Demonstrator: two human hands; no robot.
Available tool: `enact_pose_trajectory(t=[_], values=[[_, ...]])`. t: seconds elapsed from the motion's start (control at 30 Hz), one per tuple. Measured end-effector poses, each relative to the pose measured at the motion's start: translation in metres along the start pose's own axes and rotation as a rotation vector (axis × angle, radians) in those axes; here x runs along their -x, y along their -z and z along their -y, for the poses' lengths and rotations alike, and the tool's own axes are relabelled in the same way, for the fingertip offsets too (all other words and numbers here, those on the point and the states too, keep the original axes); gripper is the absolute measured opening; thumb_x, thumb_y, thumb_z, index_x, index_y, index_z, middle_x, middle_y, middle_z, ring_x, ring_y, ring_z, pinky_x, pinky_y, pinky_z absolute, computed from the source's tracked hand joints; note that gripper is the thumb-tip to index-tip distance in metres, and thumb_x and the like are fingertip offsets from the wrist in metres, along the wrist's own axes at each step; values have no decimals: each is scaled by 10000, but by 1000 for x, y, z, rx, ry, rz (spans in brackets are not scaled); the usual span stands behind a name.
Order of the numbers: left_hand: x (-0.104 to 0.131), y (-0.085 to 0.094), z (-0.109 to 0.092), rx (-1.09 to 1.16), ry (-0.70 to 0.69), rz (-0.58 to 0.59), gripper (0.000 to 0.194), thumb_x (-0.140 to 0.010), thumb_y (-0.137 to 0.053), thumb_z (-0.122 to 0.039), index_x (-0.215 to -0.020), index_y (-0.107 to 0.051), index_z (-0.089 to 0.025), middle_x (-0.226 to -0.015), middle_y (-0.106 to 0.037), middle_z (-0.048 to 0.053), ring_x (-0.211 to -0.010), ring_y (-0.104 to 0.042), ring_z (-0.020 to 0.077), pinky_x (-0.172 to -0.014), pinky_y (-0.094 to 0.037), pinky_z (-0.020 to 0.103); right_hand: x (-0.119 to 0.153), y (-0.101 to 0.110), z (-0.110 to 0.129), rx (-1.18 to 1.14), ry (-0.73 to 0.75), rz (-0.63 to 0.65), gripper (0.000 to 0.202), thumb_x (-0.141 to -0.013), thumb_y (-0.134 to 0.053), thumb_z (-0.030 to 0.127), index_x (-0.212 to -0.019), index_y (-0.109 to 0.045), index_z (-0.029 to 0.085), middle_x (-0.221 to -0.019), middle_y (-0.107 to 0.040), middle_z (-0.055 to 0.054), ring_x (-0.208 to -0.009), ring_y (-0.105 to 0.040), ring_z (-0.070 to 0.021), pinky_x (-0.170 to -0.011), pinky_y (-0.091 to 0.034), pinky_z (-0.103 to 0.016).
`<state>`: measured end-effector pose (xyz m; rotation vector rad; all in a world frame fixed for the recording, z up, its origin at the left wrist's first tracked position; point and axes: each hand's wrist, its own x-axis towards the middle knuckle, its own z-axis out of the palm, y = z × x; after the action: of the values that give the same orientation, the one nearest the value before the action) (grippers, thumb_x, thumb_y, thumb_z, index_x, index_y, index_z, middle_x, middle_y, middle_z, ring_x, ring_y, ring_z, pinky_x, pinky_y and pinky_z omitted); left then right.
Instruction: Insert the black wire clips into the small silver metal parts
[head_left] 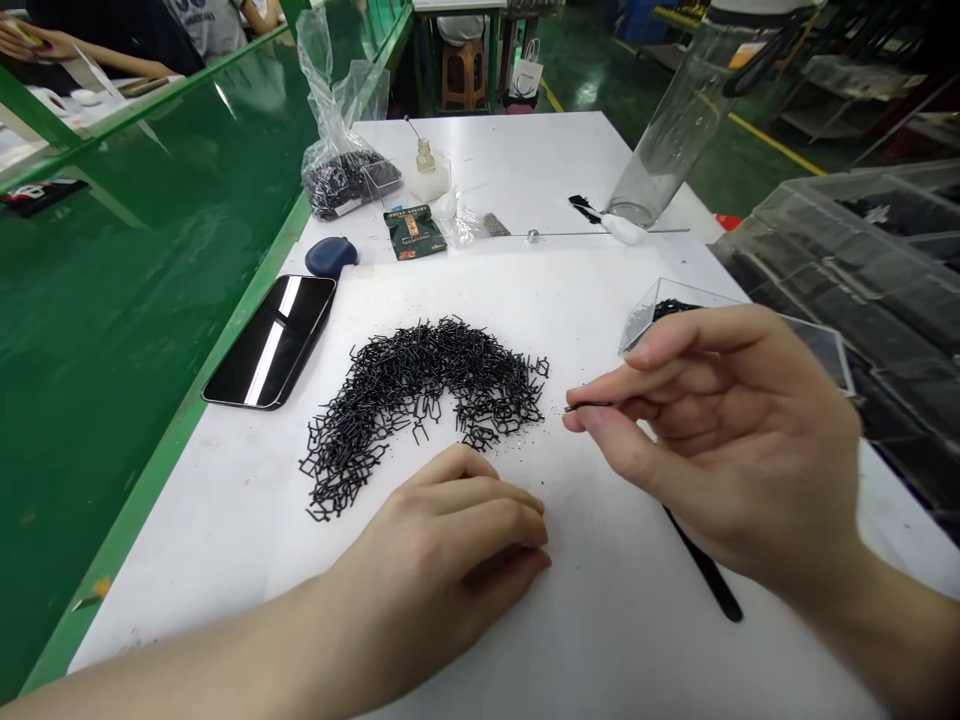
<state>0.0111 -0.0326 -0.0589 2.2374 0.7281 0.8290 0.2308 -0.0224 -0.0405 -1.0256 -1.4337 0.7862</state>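
A curved heap of small black forked parts (420, 390) lies on the white work surface (300, 560). My right hand (735, 440), to the right of the heap, pinches one small black part (589, 405) between thumb and index finger. Below the heap, my left hand (457, 550) rests on the surface with curled fingers; whatever its fingertips hold, if anything, is hidden. A black flat tool (709, 570) lies partly under my right hand. Behind that hand is a clear box (641, 320) with black parts inside.
A phone (271, 340) and a blue rounded case (331, 257) lie at the left. Farther back are a bag of black parts (349, 180), a green packet (415, 232), a small bottle (425, 157) and a tall clear bottle (667, 130). Stacked trays (847, 260) stand at the right.
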Motion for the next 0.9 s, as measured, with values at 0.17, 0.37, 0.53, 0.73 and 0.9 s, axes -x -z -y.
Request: enact_pose_trajectory(t=[0.17,0.37,0.53,0.73,0.9], values=[[3,5,-6,66,42,-147,227,-890,-864,-116,-1100,-792,-162,-1076,-678,44,-929,-660,132,-833,-571,240,1,0,0,25,20,18,388,-861,-818,61,-1073,-626,324,-874,-832,95,-854,-822,-116,-814,-665,-251],[1,8,-8,245,61,-284,542,-938,-813,-155,-1465,-688,-160,-1136,-613,70,-1067,-555,190,-907,-528,321,2,1,-3,33,63,25,405,-863,-830,52,-1109,-671,332,-906,-840,84,-862,-820,-134,-823,-663,-286],[1,9,-6,334,37,-217,624,-930,-794,-152,-1536,-651,-182,-1157,-611,82,-1080,-529,219,-989,-524,384,2,1,-5,37,70,32,445,-867,-835,53,-1173,-710,350,-896,-851,54,-840,-830,-184,-682,-659,-337],[-1,12,-5,371,40,-178,673,-902,-791,-141,-1553,-643,-225,-1202,-623,88,-1071,-534,224,-1021,-535,414,2,3,-4,35,48,46,445,-869,-827,45,-1172,-728,355,-902,-858,66,-830,-825,-166,-654,-648,-313],[-2,11,-2,364,50,-185,624,-945,-695,-58,-1529,-669,-275,-1132,-633,83,-1034,-558,219,-901,-557,386,1,2,-1,28,43,49,429,-845,-846,46,-1117,-746,363,-904,-857,62,-809,-824,-170,-607,-629,-322]])
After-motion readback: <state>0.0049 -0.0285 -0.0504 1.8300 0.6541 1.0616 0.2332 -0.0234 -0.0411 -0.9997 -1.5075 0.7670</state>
